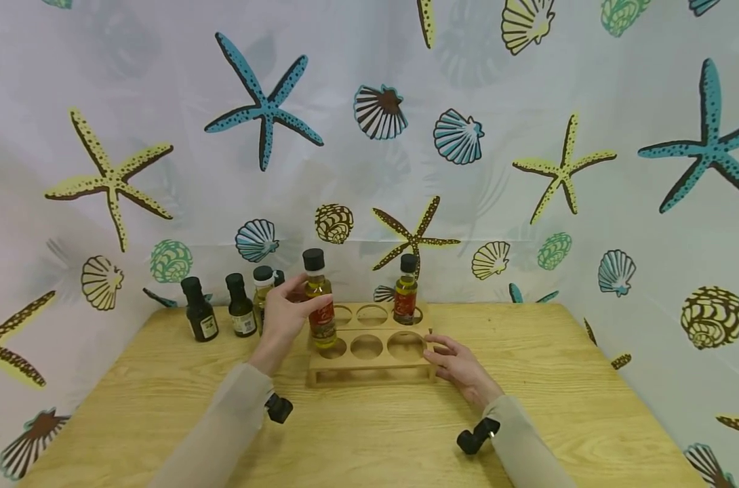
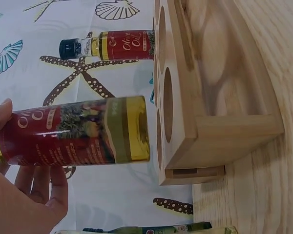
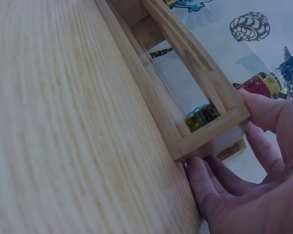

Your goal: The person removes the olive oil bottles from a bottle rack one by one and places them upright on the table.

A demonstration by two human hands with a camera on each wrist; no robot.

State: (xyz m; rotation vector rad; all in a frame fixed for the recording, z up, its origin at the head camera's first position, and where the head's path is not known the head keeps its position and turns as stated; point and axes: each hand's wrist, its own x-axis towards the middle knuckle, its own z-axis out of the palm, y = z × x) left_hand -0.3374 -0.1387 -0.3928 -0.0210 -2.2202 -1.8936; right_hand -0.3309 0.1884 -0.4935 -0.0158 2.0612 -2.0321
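Observation:
My left hand (image 1: 287,313) grips an olive oil bottle (image 1: 322,308) with a black cap and red label. The bottle is nearly upright over the front left hole of a wooden bottle rack (image 1: 369,362). In the left wrist view, a gap shows between the bottle's base (image 2: 139,129) and the rack's top. My right hand (image 1: 457,369) holds the rack's right end, its thumb (image 3: 259,105) at the upper corner and its fingers low against the end piece. Another olive oil bottle (image 1: 405,298) stands in the back right hole.
Two dark bottles with black caps, one far left (image 1: 200,315) and one beside it (image 1: 241,312), stand on the wooden table (image 1: 369,434). A lighter bottle (image 1: 261,288) is partly hidden behind my left hand. A patterned cloth (image 1: 369,169) hangs behind the table.

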